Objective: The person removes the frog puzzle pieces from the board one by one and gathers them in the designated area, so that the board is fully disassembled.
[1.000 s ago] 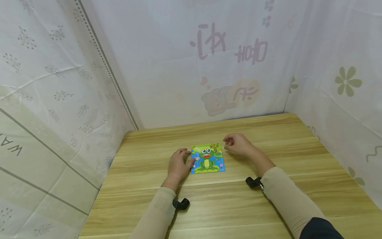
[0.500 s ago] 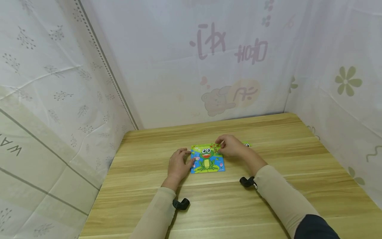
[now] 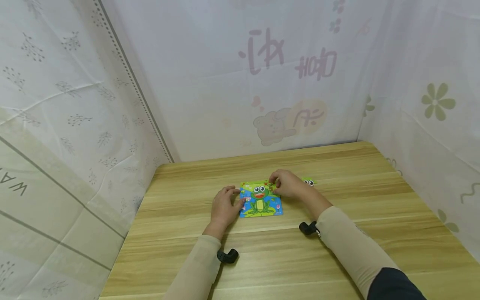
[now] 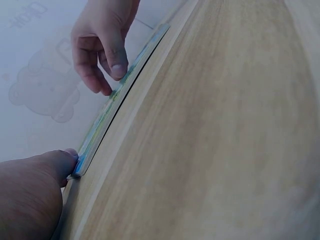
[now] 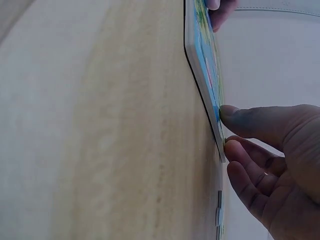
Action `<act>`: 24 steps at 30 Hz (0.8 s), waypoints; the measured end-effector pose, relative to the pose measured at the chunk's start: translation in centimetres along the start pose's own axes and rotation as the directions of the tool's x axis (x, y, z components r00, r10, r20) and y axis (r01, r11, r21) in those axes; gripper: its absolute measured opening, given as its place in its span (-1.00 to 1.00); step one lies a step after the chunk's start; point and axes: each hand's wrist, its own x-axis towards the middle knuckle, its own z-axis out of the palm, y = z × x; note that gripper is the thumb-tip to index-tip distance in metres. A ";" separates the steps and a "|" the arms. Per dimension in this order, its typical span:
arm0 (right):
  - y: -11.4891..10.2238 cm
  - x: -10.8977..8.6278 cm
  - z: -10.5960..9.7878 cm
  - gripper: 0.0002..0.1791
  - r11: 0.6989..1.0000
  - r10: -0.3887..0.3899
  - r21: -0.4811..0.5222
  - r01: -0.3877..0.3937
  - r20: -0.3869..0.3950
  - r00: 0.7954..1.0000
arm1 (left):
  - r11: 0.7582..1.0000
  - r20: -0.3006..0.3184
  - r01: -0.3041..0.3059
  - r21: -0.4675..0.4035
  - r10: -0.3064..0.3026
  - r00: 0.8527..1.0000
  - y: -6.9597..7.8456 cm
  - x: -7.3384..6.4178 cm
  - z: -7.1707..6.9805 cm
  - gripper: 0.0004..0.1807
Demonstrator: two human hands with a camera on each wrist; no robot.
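A square frog jigsaw puzzle [image 3: 260, 204] lies flat on the table, with bright green and blue artwork. My left hand [image 3: 223, 208] holds its left edge, the thumb [image 4: 64, 161] on top and the fingers along the side. Over the upper right corner is my right hand [image 3: 286, 183]. Its thumb [image 5: 250, 122] and bent fingertips touch the board near the printed tree. They stand a little apart in the right wrist view; whether they pinch a piece is hidden. Beyond the right wrist, a small green piece with frog eyes [image 3: 308, 182] lies partly covered.
The wooden table [image 3: 262, 258] extends around the puzzle, its far edge against a printed white curtain [image 3: 210, 83]. More curtain hangs at the left and right. Each wrist carries a small black camera [image 3: 227, 256].
My right hand has moved left from beside the puzzle onto its upper right corner, uncovering the small frog-eyed piece. The left hand and the puzzle have stayed in place.
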 end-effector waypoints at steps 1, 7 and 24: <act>0.0 0.0 0.0 -0.66 1.000 0.001 -0.002 -0.001 0.000 1.000 | 1.000 0.000 -0.001 -0.001 0.001 1.000 0.0 0.0 0.0 -0.58; -0.4 0.1 -0.1 -0.65 1.000 0.007 0.018 -0.007 0.006 1.000 | 1.000 0.006 0.005 -0.003 -0.005 1.000 0.2 0.0 -0.2 -0.58; -0.2 1.2 -0.9 -0.61 0.991 -0.016 -0.130 0.029 0.104 0.994 | 1.000 0.008 0.014 -0.003 -0.013 1.000 0.2 0.1 -0.2 -0.58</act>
